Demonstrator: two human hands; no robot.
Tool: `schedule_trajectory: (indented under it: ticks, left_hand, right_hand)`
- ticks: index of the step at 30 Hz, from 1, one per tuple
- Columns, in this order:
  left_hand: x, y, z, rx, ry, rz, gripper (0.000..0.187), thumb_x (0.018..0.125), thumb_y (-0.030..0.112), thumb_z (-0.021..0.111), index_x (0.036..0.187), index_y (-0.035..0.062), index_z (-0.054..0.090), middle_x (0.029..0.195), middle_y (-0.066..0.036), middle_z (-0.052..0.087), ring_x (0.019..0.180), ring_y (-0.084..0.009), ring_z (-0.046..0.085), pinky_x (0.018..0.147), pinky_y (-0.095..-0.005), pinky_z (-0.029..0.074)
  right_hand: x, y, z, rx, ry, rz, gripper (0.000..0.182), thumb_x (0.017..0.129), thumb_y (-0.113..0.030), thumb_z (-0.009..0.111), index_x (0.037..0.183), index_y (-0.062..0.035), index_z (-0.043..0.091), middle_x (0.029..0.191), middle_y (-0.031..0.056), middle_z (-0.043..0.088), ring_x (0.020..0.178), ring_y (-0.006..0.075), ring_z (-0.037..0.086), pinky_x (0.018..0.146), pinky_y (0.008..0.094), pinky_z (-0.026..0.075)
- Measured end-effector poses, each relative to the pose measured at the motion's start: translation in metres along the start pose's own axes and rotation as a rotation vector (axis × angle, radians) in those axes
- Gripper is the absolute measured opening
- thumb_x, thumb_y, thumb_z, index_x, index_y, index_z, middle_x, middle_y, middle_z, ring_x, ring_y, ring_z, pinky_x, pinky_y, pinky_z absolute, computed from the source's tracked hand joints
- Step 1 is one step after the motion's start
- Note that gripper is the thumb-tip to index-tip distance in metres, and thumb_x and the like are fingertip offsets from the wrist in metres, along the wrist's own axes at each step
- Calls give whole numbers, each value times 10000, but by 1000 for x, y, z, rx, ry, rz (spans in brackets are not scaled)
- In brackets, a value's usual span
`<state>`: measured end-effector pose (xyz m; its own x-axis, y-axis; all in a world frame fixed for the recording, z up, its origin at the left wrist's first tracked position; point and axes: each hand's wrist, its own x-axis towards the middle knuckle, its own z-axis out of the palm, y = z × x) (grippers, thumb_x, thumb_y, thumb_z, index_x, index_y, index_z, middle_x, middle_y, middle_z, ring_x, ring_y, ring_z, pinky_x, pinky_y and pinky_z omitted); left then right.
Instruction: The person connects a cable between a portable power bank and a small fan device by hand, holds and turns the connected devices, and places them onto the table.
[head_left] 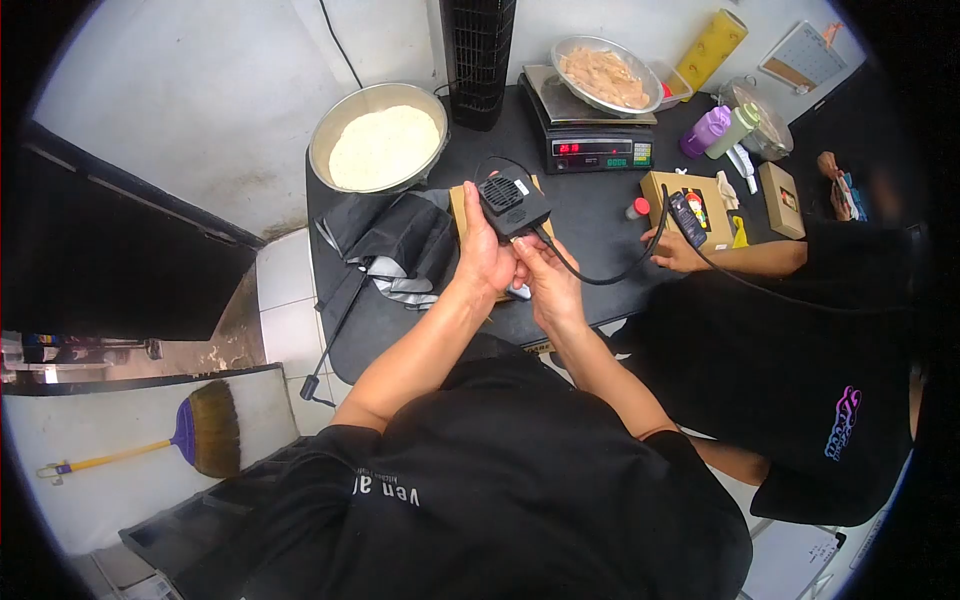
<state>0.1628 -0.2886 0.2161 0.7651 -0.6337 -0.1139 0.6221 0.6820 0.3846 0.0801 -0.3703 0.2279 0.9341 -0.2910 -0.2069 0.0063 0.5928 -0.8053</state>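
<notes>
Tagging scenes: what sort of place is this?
Probably a food-prep kitchen: a digital scale, pale meat-like strips in the shiny bowl on it, and flour-like powder in a wide bowl.

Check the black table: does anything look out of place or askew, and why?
Yes: the black umbrella lies crumpled beside the metal bowl of pale flour or crumbs, its handle jutting past the edge of the table. Outdoor gear loose beside uncovered food looks out of place.

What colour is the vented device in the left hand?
The vented device is black, best seen in the head view.
</notes>
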Motion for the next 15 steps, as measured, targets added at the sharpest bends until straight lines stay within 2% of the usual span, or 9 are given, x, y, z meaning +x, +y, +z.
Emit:
schedule_trajectory:
  ticks: [2, 5, 11, 13, 15]
  left_hand:
    - [-2, 2, 5, -13, -37, -31, 810, 819, 759, 250, 1249, 107, 469, 1012, -139, 584, 802, -276, 591, 694, -383, 524]
    - [-2, 2, 14, -36, 54, -3, 813, 817, 760, 257, 1259, 109, 464, 1015, -136, 584, 803, -278, 588, 684, -383, 519]
    - [-6, 6, 20, -45, 2, -31, 825, 813, 766, 258, 1279, 115, 455, 1020, -117, 589, 797, -275, 585, 698, -403, 509]
    - [-6, 6, 20, -86, -87, -57, 824, 811, 768, 256, 1285, 123, 454, 1018, -107, 591, 783, -261, 584, 690, -394, 506]
    - [-8, 6, 25, -66, -56, -69, 827, 811, 769, 252, 1282, 121, 460, 1015, -103, 595, 770, -246, 582, 675, -375, 505]
  right_hand:
    - [-2, -5, 3, -7, -15, -5, 128, 833, -71, 654, 928, 8, 619, 750, 46, 610, 576, 88, 525, 493, 222, 449]
    - [-2, -8, 4, -61, -27, -15, 128, 835, -69, 652, 930, 9, 617, 756, 46, 608, 577, 85, 525, 496, 225, 450]
    - [0, -9, 4, -77, -50, -36, 124, 839, -65, 644, 926, 2, 588, 743, 60, 606, 567, 100, 536, 498, 240, 464]
    - [1, -7, 3, -74, -49, -34, 122, 839, -63, 644, 925, 2, 588, 734, 57, 601, 558, 99, 532, 491, 239, 464]
    - [1, -8, 3, -72, -49, -32, 120, 838, -60, 643, 924, 2, 587, 725, 54, 597, 550, 99, 529, 484, 238, 465]
